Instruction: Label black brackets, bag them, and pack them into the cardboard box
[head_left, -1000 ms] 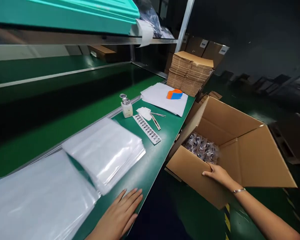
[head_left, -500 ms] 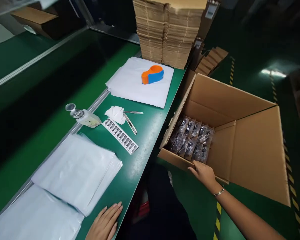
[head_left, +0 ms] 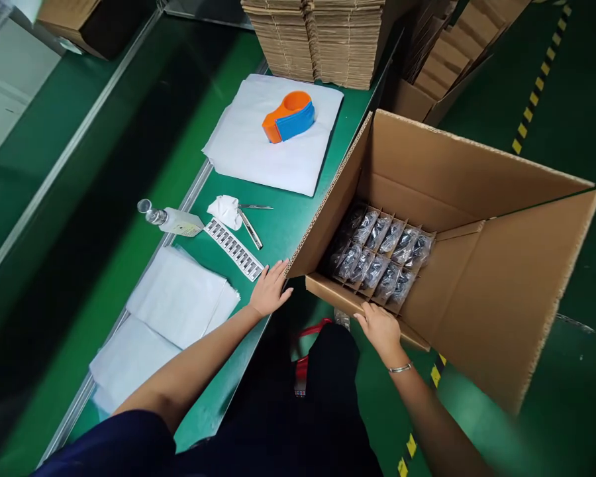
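An open cardboard box (head_left: pixel 506 285) stands beside the table, flaps up. Inside it, dark items in clear plastic bags (head_left: pixel 377 268) sit in rows between cardboard dividers. My right hand (head_left: pixel 381 330) grips the box's near edge, fingers over the rim and a bracelet at the wrist. At the table edge, my left hand (head_left: pixel 271 289) is open, its fingers stretched out by the corner of the box's left flap; whether they touch the flap I cannot tell. Just beyond those fingertips lies a white label strip (head_left: pixel 234 249) with dark printed marks.
On the green table (head_left: pixel 288 222) are a clear bottle (head_left: pixel 179 222), tweezers (head_left: pixel 255 207), a knife-like tool (head_left: pixel 249 230), crumpled white tissue (head_left: pixel 226 211), plastic bags (head_left: pixel 179 295) and white sheets (head_left: pixel 278 165) under an orange-and-blue tape dispenser (head_left: pixel 291 118). Stacked cardboard (head_left: pixel 322 43) stands behind.
My left hand has moved forward along the table edge to the box's left flap. My right hand stays on the box's near edge. The view has shifted and tilted down.
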Action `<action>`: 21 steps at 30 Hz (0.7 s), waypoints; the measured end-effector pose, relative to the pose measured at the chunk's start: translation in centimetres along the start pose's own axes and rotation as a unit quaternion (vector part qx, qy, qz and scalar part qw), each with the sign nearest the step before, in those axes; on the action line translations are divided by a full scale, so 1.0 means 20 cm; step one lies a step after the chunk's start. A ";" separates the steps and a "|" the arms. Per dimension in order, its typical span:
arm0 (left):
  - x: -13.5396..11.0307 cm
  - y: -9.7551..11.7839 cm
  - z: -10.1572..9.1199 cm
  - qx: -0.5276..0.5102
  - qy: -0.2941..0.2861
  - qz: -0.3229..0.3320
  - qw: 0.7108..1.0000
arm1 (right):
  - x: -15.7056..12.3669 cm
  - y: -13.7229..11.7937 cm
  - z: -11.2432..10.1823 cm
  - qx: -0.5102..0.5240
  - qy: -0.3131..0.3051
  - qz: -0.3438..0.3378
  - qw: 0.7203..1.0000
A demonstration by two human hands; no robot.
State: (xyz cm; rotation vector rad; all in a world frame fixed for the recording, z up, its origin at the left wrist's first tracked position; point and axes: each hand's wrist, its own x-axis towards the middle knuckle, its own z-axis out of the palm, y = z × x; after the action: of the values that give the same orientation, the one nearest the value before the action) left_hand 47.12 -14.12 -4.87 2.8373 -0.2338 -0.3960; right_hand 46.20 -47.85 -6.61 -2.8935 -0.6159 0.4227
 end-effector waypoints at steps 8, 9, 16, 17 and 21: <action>0.00 0.02 -0.05 -0.112 0.001 -0.059 0.992 | 0.02 0.01 -0.02 -0.006 -0.047 -0.004 0.999; 0.03 0.04 -0.10 -0.131 0.009 -0.071 0.989 | 0.02 0.01 -0.03 -0.008 -0.052 -0.009 0.999; 0.53 0.32 -0.74 -0.288 -0.047 -0.017 0.956 | 0.03 0.00 -0.05 -0.032 -0.064 0.000 0.997; 0.60 0.36 -0.83 -0.244 -0.099 -0.016 0.965 | 0.03 0.00 -0.05 -0.035 -0.068 0.002 0.997; 0.74 0.39 -0.98 -0.147 -0.169 0.006 0.975 | 0.03 -0.01 -0.05 -0.046 -0.082 0.009 0.996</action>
State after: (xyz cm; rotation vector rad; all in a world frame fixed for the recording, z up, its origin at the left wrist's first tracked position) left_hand 65.94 -19.73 11.90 2.4641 -0.2358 -0.8382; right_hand 47.01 -47.47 -5.83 -2.9749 -0.6490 0.6557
